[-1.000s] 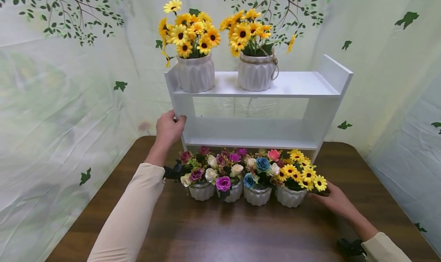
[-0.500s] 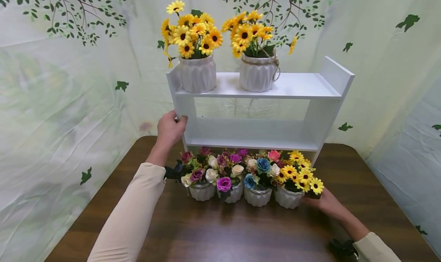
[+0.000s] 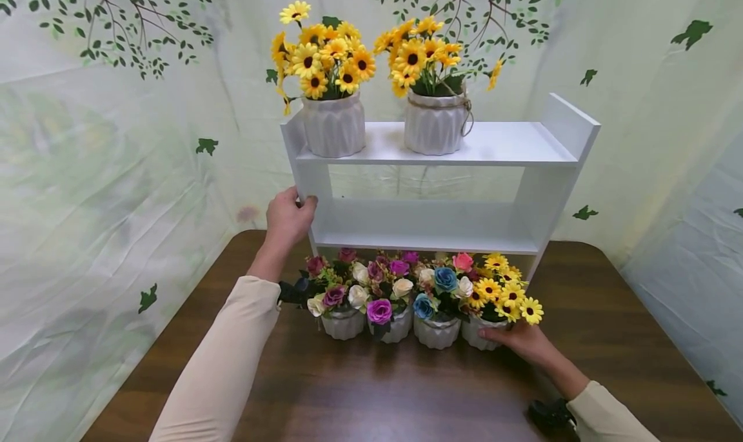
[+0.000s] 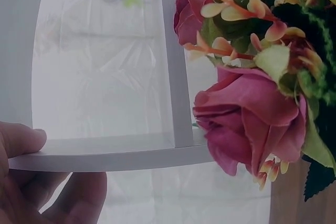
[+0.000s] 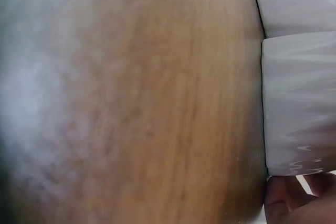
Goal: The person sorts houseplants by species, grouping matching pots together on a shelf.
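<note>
My left hand (image 3: pixel 289 217) grips the left side panel of a white two-tier shelf (image 3: pixel 426 228), thumb on the front edge. In the left wrist view, the thumb (image 4: pixel 21 139) and fingers lie on either side of the white board (image 4: pixel 100 160). My right hand (image 3: pixel 522 342) holds the pot of yellow daisies (image 3: pixel 478 332) at the right end of a row, with the thumb across the pot's front. The fingers behind that pot are hidden. In the right wrist view, part of this hand (image 5: pixel 294 203) shows beside a white pot (image 5: pixel 302 106).
Left of the daisies stand pots of blue (image 3: pixel 436 332), magenta (image 3: pixel 393 327) and plum (image 3: pixel 344 324) roses, close together before the shelf. Two pots of yellow daisies (image 3: pixel 333 127) (image 3: pixel 435 126) stand on the upper tier. The brown table (image 3: pixel 371 390) ends before a printed curtain (image 3: pixel 145 197).
My right hand has moved left from beside the right-end daisy pot and now has its thumb over the pot's front. The left hand has kept its grip on the shelf.
</note>
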{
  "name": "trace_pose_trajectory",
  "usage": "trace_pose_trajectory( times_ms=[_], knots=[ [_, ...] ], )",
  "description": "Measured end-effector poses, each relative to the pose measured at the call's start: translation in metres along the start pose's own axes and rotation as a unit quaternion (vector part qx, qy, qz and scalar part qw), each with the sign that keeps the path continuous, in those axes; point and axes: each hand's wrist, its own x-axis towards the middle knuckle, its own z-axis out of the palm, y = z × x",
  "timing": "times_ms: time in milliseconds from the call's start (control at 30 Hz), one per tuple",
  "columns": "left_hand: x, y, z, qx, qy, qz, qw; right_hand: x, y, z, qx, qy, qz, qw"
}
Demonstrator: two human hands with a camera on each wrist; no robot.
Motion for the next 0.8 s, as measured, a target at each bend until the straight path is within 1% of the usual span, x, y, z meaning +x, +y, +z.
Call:
trace_pose_trajectory(
  times_ms=[100, 200, 367, 500, 600, 733, 800],
  knots=[
    [0.0, 0.001, 0.0, 0.003, 0.003, 0.005, 1.0, 0.0, -0.001, -0.001, 0.0, 0.007, -0.013, 1.0],
    [0.0, 0.002, 0.001, 0.004, 0.005, 0.008, 1.0, 0.0, -0.001, -0.003, 0.003, 0.01, -0.011, 1.0],
    [0.001, 0.001, 0.002, 0.002, 0.008, 0.004, 1.0, -0.001, -0.003, -0.003, 0.007, 0.008, 0.014, 1.0],
    [0.001, -0.001, 0.003, 0.003, 0.006, 0.004, 1.0, -0.007, -0.005, -0.007, -0.004, 0.027, 0.027, 0.999],
    [0.0, -0.002, 0.003, 0.004, 0.005, 0.004, 1.0, -0.017, -0.014, -0.02, -0.018, 0.037, 0.044, 0.998],
    [-0.001, -0.002, 0.002, 0.006, 0.011, 0.006, 0.9999, -0.028, -0.032, -0.044, -0.034, 0.04, 0.062, 0.997],
    [0.0, -0.002, 0.002, 0.005, 0.012, 0.007, 0.9999, -0.033, -0.042, -0.057, -0.041, 0.044, 0.06, 0.996]
  ],
)
